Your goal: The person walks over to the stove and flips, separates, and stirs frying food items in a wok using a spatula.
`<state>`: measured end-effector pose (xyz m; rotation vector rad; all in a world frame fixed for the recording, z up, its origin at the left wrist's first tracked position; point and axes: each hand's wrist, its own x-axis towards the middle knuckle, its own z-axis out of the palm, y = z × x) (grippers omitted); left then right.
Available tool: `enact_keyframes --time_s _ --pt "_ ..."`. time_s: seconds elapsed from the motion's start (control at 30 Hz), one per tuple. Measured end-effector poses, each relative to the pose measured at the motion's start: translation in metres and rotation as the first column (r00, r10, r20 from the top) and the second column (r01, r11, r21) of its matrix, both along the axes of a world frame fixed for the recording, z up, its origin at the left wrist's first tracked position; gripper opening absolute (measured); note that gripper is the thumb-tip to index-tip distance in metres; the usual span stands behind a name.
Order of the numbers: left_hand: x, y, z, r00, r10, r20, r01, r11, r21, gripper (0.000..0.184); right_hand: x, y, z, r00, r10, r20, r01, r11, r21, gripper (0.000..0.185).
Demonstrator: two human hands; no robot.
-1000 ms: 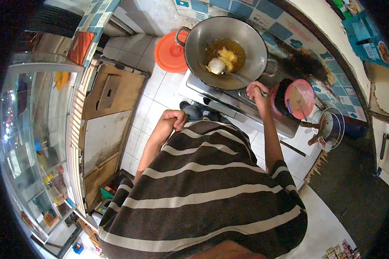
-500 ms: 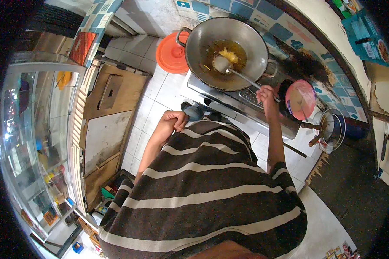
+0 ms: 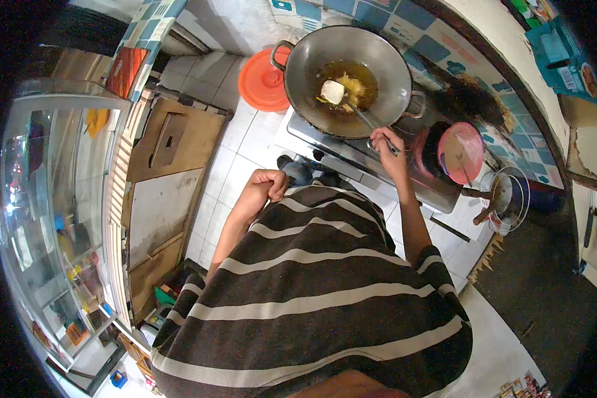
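A large metal wok (image 3: 305, 63) sits on the stove (image 3: 351, 156), with brownish oil (image 3: 361, 69) in its bottom. Yellow food (image 3: 355, 87) lies in the oil. My right hand (image 3: 386, 144) is closed round the handle of a ladle (image 3: 332, 92), whose pale head is over the oil at the left of the food. My left hand (image 3: 270, 186) is held against the striped shirt (image 3: 325, 265), its fingers curled together; whether anything small is inside them is hidden.
An orange lid (image 3: 262, 83) is left of the wok. Right of the stove stand a pink bowl (image 3: 463, 151) with a utensil in it and a wire basket (image 3: 514, 192) near wooden handles. A glass display case (image 3: 60, 219) fills the left side.
The ladle head has moved left off the food and now shows its pale face. My right hand has shifted left towards the wok. My left hand stays in place.
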<state>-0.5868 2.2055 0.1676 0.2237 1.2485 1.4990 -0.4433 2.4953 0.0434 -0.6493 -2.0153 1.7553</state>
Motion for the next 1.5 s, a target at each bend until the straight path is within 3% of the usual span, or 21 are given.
enact_keyframes --time_s 0.17,0.37,0.47,0.77,0.97,1.07,1.17,1.5 --pt "0.001 -0.002 0.001 1.000 0.001 -0.010 -0.001 1.000 0.016 0.022 0.007 -0.001 0.001 0.999 -0.053 0.012 0.053 0.994 -0.097 0.019" --pt "0.000 -0.002 -0.003 1.000 0.000 0.000 0.000 1.000 0.023 0.023 0.010 0.004 -0.006 0.994 -0.097 0.051 0.109 0.925 -0.364 0.020" --pt "-0.001 -0.001 -0.003 1.000 -0.014 0.000 0.014 1.000 0.021 0.023 0.006 0.001 0.015 0.993 -0.117 0.033 0.117 0.845 -0.522 0.021" --pt "0.000 -0.001 -0.003 1.000 -0.009 0.024 0.009 1.000 0.019 0.024 -0.004 0.014 0.000 0.992 -0.125 -0.008 0.086 0.729 -0.679 0.017" --pt "0.002 -0.006 -0.003 1.000 0.012 0.005 -0.012 1.000 0.013 0.025 -0.007 0.016 0.001 0.987 -0.162 -0.019 0.108 0.738 -0.667 0.024" --pt "0.002 -0.007 -0.004 1.000 0.012 -0.002 -0.012 1.000 0.011 0.024 -0.013 0.018 0.003 0.995 -0.100 -0.020 0.075 0.845 -0.530 0.025" --pt "0.001 -0.006 -0.005 1.000 0.003 0.012 -0.003 1.000 0.021 0.024 -0.024 0.016 0.006 0.992 -0.118 -0.045 0.079 0.859 -0.507 0.025" --pt "0.000 -0.010 -0.004 0.999 0.015 0.029 -0.016 0.999 0.045 0.024 -0.057 0.007 0.000 0.977 -0.210 -0.045 0.136 0.769 -0.625 0.022"
